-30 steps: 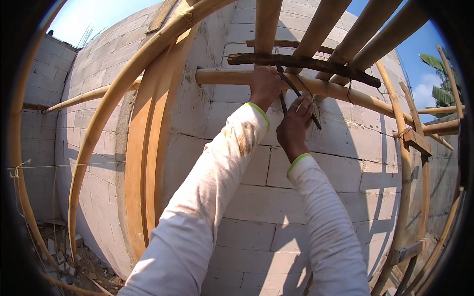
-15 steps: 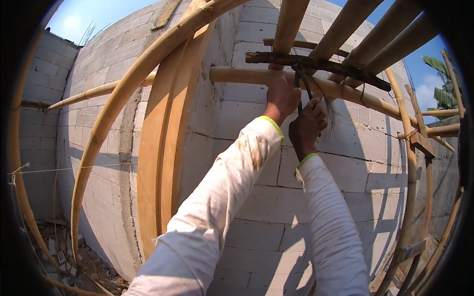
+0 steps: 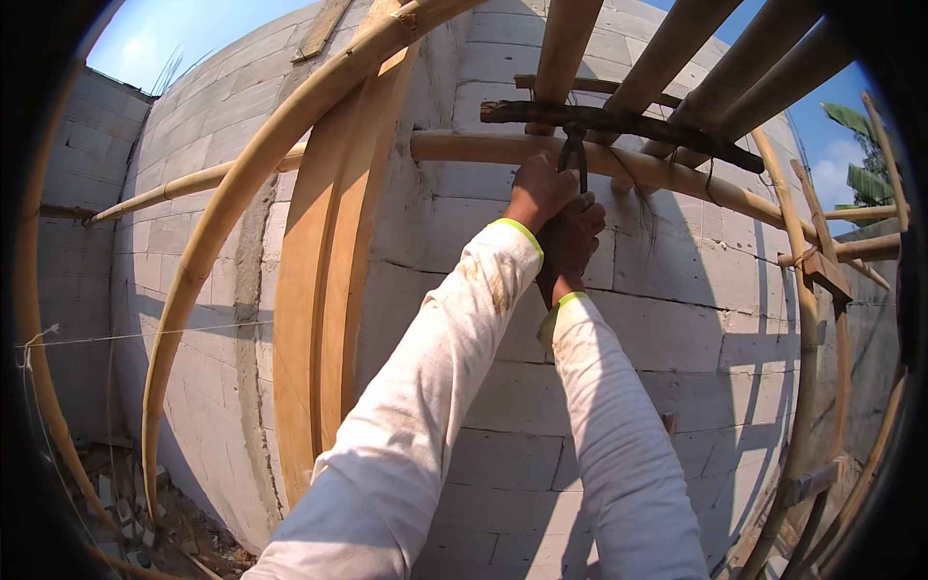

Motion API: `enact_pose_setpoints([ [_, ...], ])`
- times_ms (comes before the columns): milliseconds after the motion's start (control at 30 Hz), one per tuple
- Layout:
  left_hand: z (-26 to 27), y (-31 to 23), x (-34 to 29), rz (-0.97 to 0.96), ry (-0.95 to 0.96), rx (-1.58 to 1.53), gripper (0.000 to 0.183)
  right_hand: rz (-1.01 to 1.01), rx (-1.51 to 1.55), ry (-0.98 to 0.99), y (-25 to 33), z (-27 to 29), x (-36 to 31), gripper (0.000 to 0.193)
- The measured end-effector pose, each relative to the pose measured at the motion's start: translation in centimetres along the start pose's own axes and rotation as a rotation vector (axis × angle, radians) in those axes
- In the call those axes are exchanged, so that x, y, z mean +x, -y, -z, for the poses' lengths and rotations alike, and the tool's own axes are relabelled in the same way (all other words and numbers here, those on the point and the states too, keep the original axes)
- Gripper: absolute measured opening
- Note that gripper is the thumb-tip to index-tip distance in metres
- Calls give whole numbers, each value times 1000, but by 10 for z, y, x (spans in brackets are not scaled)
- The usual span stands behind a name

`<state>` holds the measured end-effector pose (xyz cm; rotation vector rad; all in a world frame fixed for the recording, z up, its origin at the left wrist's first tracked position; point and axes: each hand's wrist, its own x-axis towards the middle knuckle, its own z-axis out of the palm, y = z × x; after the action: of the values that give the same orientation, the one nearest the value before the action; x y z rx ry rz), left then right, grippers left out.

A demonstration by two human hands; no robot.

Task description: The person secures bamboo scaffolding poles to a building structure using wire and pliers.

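Both my arms reach up to a horizontal bamboo pole (image 3: 464, 147) in front of the block wall. A pair of dark metal pincers (image 3: 573, 145) stands upright with its jaws at a dark wooden stick (image 3: 638, 124) lying just above the pole. My left hand (image 3: 541, 188) is closed at the left side of the pincers' handles. Just below and to its right, my right hand (image 3: 574, 235) is closed round the handles' lower part. Thin dark strands of wire (image 3: 650, 203) hang from the pole to the right of the hands. What the jaws grip is too small to make out.
Several thick bamboo poles (image 3: 561, 48) run overhead above the stick. A curved bamboo pole (image 3: 203, 227) and upright wooden boards (image 3: 324, 261) stand at the left. A string (image 3: 145, 335) crosses there. Bamboo scaffolding (image 3: 804, 319) rises at the right; rubble (image 3: 179, 512) lies low on the left.
My right hand has moved left and slightly down, close under the left hand. The pincers' handles, spread apart before, are now closer together. My left hand has shifted slightly left.
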<state>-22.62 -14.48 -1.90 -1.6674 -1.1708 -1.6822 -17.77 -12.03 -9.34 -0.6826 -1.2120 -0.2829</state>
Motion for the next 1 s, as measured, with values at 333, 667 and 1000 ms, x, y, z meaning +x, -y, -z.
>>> enact_pose_setpoints([
  [333,-7,-10,-11,-76,-96,-29,33,92,80,138,-24,9,10,74],
  [667,8,-29,0,-110,184,-114,33,-172,1334,801,-50,13,32,33],
  [1000,-1,-34,14,-181,27,85,40,-147,2212,1177,-63,3,31,47],
])
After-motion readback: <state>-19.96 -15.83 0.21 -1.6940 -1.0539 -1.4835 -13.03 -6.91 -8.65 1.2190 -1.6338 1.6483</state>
